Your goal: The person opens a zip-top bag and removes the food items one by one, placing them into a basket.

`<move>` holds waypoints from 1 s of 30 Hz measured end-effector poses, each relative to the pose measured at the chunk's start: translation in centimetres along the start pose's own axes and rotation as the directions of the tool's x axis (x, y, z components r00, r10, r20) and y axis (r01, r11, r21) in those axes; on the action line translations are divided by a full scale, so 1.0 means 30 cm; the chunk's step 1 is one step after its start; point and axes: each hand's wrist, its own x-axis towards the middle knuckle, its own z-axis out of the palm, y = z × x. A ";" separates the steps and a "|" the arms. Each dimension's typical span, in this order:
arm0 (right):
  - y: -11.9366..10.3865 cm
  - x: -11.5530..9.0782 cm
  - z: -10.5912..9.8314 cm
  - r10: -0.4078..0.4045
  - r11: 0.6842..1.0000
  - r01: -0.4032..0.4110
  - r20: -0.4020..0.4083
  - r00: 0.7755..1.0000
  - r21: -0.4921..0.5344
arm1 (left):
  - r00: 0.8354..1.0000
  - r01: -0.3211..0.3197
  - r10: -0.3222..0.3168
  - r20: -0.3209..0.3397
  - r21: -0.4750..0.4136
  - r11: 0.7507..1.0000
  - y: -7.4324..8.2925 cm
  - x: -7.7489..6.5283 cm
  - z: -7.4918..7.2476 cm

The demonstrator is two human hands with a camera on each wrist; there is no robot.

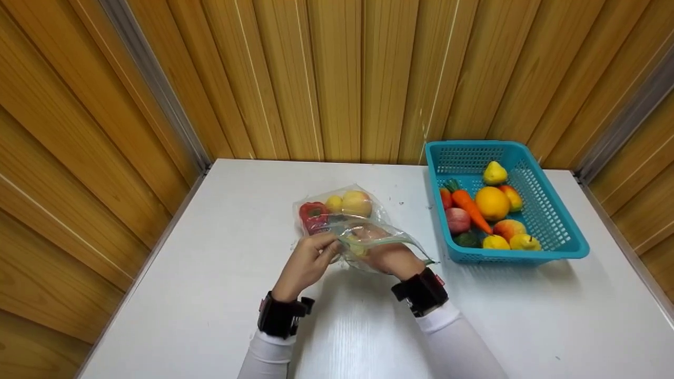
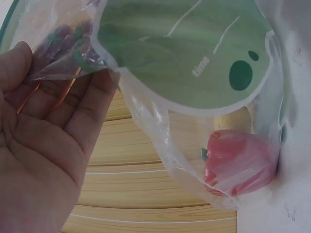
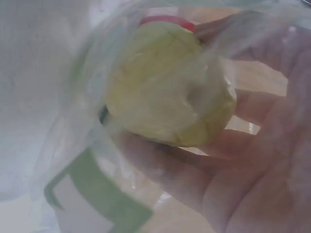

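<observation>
A clear zip bag (image 1: pixel 383 215) with a green printed panel (image 2: pixel 180 63) lies on the white table. Inside it are a red bell pepper (image 1: pixel 314 216), a small yellow fruit (image 1: pixel 334 203) and a larger pale yellow-pink fruit (image 1: pixel 357 203). My left hand (image 1: pixel 306 262) pinches the bag's rim between thumb and fingers at the left of its mouth. Through the opening reaches my right hand (image 1: pixel 392 258), its fingers curled round a yellow-green round fruit (image 3: pixel 167 87) with a dimple. Bag film partly veils that hand and fruit.
To the right stands a blue plastic basket (image 1: pixel 566 231) holding a carrot (image 1: pixel 470 209), an orange (image 1: pixel 492 203), a yellow pear (image 1: pixel 495 173) and several other fruits. Wood-patterned panels (image 1: pixel 337 79) rise behind the table (image 1: pixel 210 252) and on both sides.
</observation>
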 end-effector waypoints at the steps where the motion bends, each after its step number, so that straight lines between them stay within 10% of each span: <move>1: 0.002 -0.009 -0.003 0.020 0.997 -0.018 -0.025 0.999 0.078 | 1.000 0.001 -0.001 0.001 -0.001 1.000 -0.001 0.000 -0.001; 9: 0.012 -0.088 -0.040 -0.011 0.994 0.027 -0.144 0.989 0.105 | 1.000 0.000 0.000 -0.007 0.009 1.000 -0.005 -0.003 0.000; 30: 0.051 -0.202 -0.092 0.008 0.976 0.024 -0.145 0.989 0.218 | 1.000 -0.006 0.006 -0.014 0.016 1.000 -0.006 -0.001 0.006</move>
